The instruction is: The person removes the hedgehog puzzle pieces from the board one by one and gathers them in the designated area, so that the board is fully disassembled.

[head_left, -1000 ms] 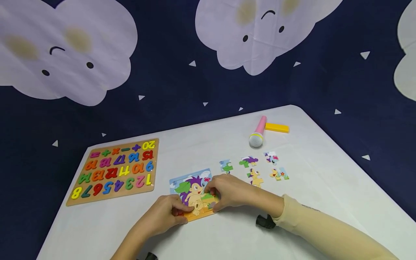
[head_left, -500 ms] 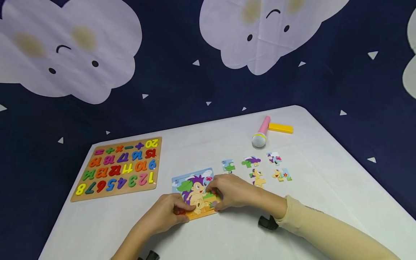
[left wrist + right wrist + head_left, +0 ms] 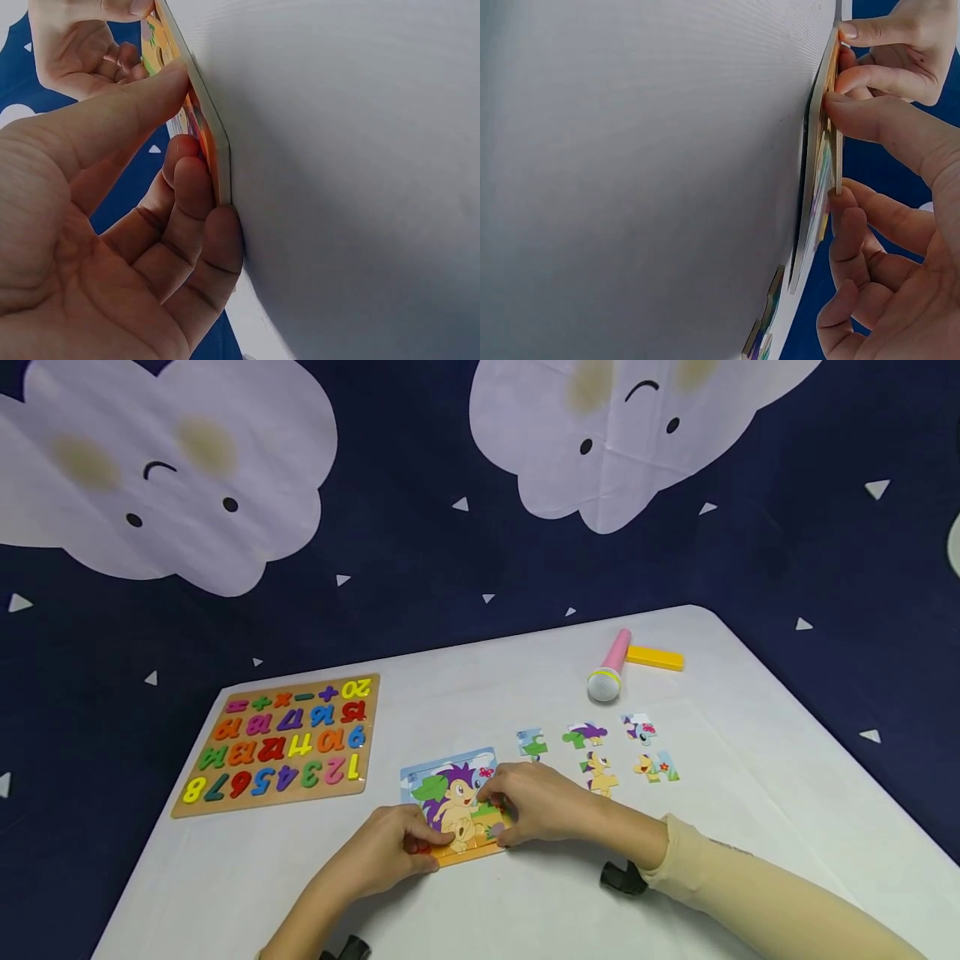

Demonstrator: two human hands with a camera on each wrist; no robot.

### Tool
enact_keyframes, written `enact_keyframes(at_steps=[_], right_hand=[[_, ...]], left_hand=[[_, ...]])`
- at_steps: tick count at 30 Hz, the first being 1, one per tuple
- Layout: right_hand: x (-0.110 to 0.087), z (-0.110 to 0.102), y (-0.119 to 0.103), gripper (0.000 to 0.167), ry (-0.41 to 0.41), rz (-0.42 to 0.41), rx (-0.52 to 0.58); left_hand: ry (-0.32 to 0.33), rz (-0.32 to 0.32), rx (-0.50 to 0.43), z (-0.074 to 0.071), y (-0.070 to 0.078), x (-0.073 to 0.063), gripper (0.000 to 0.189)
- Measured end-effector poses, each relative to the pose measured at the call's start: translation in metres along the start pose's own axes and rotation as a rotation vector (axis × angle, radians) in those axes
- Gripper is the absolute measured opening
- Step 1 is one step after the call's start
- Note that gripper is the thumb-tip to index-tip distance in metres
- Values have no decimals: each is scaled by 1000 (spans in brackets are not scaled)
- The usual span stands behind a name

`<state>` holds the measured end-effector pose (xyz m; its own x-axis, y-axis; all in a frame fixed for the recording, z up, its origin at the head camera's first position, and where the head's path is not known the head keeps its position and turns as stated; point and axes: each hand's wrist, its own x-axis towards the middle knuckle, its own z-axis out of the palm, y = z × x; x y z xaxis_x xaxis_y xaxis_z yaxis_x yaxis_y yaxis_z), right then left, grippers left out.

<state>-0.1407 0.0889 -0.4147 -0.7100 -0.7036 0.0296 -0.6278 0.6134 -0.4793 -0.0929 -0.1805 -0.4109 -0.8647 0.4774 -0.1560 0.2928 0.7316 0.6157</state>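
A small jigsaw puzzle board (image 3: pixel 427 764) with a purple-haired hedgehog picture lies on the white table. My left hand (image 3: pixel 390 850) holds its near left corner, thumb at the near edge and fingertips (image 3: pixel 223 232) along the side edge. Over the right part of the board is my right hand (image 3: pixel 546 803). In the right wrist view, it pinches a thin puzzle piece (image 3: pixel 838 163) between thumb and index finger, the piece standing slightly above the board's surface. The head view hides most of this piece behind the hand.
Several loose puzzle pieces (image 3: pixel 598 773) lie right of the board. A wooden number board (image 3: pixel 369 777) is at the left. At the back right are a pink toy microphone (image 3: pixel 618 650) and a yellow block (image 3: pixel 656 658). A dark cloud-print cloth (image 3: pixel 405 560) hangs behind the table.
The head view has turned slightly left, so everything shifts a little rightward. Both hands keep their places on the puzzle board.
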Motion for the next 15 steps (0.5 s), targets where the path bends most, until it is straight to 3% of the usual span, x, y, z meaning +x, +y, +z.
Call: enact_keyframes(at_steps=[6, 15], right_hand=[[-4, -4, 0, 44, 26, -6, -3], [-24, -21, 13, 48, 38, 72, 77]], left_hand=[[-6, 8, -3, -1, 1, 2, 30], [-7, 7, -5, -2, 1, 1, 30]])
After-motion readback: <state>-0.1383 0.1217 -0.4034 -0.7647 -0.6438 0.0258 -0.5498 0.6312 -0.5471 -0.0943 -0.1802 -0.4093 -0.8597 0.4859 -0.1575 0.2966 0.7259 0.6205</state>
